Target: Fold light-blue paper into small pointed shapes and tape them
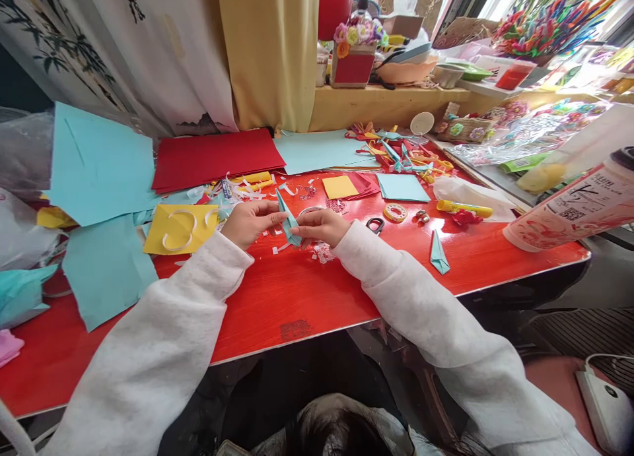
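Observation:
Between my two hands is a narrow folded piece of light blue paper (pixel 288 222), pointed at its upper end and held above the red table. My left hand (pixel 251 221) pinches its left edge with thumb and fingers. From the right, my right hand (pixel 321 228) grips the lower part, the thumb lying on the paper. Another folded light blue paper piece (pixel 438 254) rests on the table to the right. Just behind my right hand lie scissors (pixel 375 226), whose blades are mostly hidden.
Around the red table (pixel 277 304) lie red paper (pixel 218 158), light blue squares (pixel 403 187), yellow squares (pixel 339 187), a tape roll (pixel 395 212), a glue stick (pixel 464 208) and paper scraps. A tall printed cup (pixel 569 202) stands at the right edge. Large blue sheets (pixel 104 172) lie left.

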The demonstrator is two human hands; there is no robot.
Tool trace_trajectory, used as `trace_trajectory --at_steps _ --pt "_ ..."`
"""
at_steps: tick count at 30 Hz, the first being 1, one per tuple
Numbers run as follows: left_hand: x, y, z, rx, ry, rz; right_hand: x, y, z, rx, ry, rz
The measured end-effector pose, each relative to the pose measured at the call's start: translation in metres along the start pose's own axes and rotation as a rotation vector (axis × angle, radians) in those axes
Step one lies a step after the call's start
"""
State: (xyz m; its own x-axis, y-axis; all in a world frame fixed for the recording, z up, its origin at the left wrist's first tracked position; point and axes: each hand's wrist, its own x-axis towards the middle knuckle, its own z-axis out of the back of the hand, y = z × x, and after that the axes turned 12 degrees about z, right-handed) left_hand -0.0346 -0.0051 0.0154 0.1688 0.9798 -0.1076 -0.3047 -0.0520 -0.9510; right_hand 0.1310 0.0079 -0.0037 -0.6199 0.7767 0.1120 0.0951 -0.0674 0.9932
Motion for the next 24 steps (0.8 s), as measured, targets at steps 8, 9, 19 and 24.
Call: trace_trajectory --at_steps 8,9,19,24 --pt "0.005 0.011 -0.003 0.032 0.005 -0.005 -0.001 0.002 -0.003 -0.054 -0.002 -0.065" --pt "0.006 0.011 -0.003 0.033 0.02 -0.004 -0.001 0.001 -0.002 -0.055 -0.005 -0.071" --pt "0.003 0.007 0.0 -0.008 -0.05 -0.002 0.0 -0.003 0.001 -0.095 0.139 -0.101" --pt "0.006 0.01 0.0 -0.058 -0.018 0.037 0.0 -0.009 0.005 -0.172 0.156 -0.066"
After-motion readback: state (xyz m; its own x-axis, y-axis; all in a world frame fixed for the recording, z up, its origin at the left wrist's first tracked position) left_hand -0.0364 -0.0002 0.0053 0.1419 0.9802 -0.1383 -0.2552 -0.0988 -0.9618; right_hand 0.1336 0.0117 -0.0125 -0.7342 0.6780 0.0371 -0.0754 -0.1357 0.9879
